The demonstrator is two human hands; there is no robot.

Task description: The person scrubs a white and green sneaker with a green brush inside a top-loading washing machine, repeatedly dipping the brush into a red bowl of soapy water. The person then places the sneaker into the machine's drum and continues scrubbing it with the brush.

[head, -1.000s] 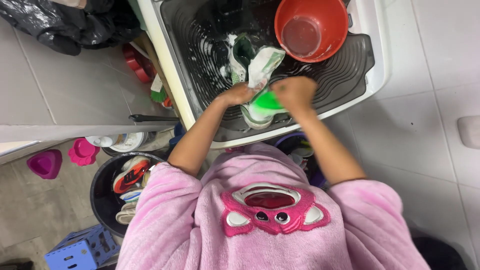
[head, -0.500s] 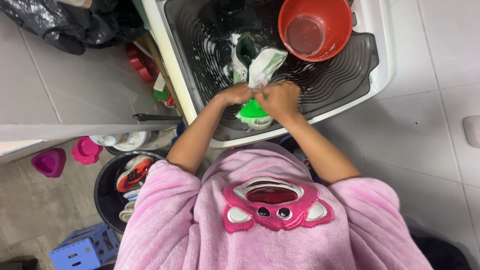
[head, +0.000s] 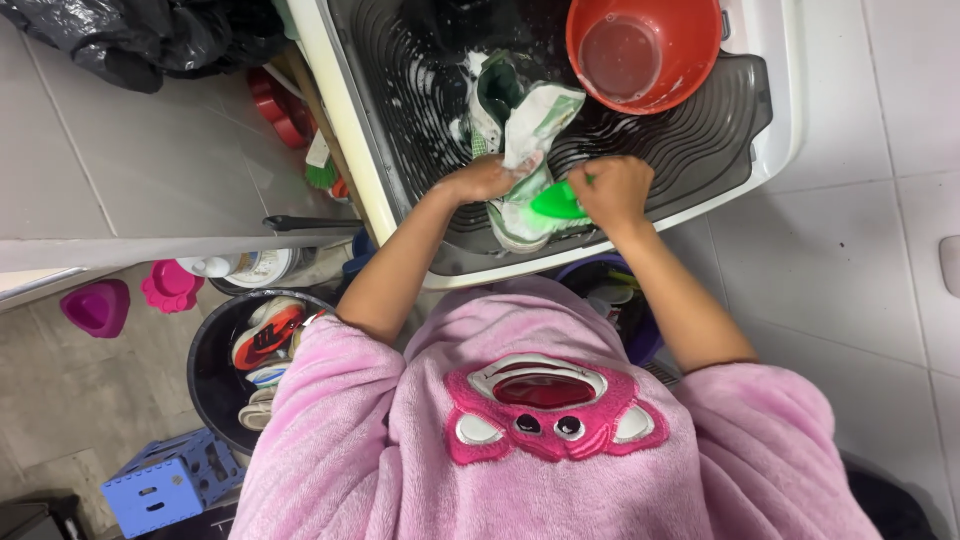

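Observation:
A white and green shoe [head: 528,130] lies wet on the dark ribbed washboard [head: 700,130] of a white wash basin. My left hand [head: 482,180] grips the shoe at its near end and presses it down. My right hand [head: 610,190] is closed on a bright green scrubbing brush [head: 557,203], held against the shoe's near side. A red plastic bowl [head: 640,50] with some water stands at the far right of the basin. My pink fleece sleeves and a cartoon face on my chest fill the lower part of the view.
A black bucket [head: 215,385] holding several shoes stands on the floor at left. A blue stool [head: 170,482], two pink moulds [head: 130,300], a white jug [head: 235,268], black plastic bags [head: 150,35] and a purple tub [head: 640,330] under the basin surround me. White tiles lie at right.
My right hand with the green brush has shifted slightly right along the shoe, and the shoe has moved a little under my left hand. The view has drifted slightly.

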